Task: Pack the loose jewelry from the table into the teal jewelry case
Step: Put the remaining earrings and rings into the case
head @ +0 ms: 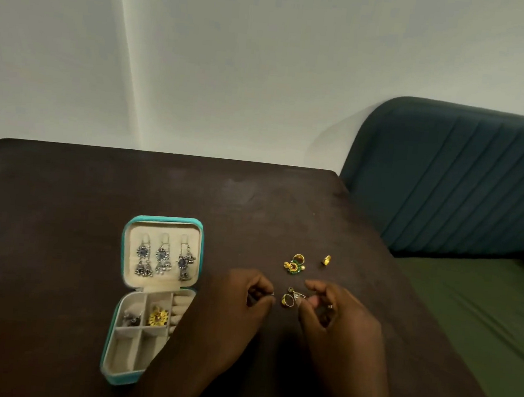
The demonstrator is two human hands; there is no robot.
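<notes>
At the left of the dark table (254,204) the teal jewelry case (163,220) lies open, its long axis running roughly 12 to 6 o'clock. Three silver drop earrings (162,257) hang in the lid. In the tray, a gold flower piece (157,317) sits in one compartment and a dark silver piece (131,318) in the one to its left.

The left hand (239,301) has its fingers curled and its tips drawn together around a tiny glint. Whether it grips anything is too small to tell.

Just at its 3 o'clock, a gold ring (288,300) lies on the table between the two hands. The right hand (339,312) pinches a small silver piece (298,295) at its fingertips, just above that ring. A green-and-gold earring (294,265) lies loose at the ring's 12 o'clock, and a small gold ring (326,260) at its 1 o'clock, near but apart.

From both hands the case lies at 9 o'clock, and the left hand is the nearer. I judge that anything in the right hand must cross the left hand's space to reach a compartment. A dark green sofa (461,184) stands at the far right
</notes>
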